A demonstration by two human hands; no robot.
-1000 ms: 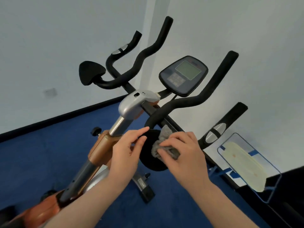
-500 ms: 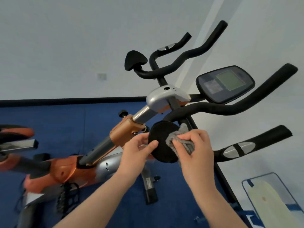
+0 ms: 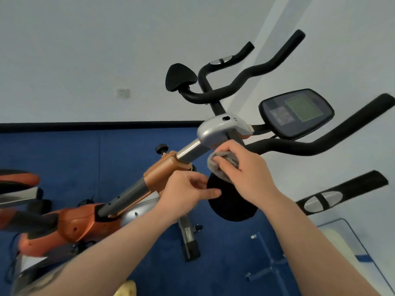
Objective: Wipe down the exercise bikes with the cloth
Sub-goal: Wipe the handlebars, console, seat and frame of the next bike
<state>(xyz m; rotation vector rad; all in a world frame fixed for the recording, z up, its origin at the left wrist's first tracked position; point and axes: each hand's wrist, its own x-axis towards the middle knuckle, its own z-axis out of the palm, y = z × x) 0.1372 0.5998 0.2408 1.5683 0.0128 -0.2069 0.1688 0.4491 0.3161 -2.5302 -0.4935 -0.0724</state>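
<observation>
Right hand, gripping the grey cloth, has moved from the pad's centre to its far edge, beneath the silver housing. Left hand pinches the pad's left rim. Pad face judged largely wiped.

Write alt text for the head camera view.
A person's right hand grips a grey cloth against the top edge of an exercise bike's round black elbow pad, while the left hand holds the pad's side. Black handlebars and a console rise behind.
</observation>
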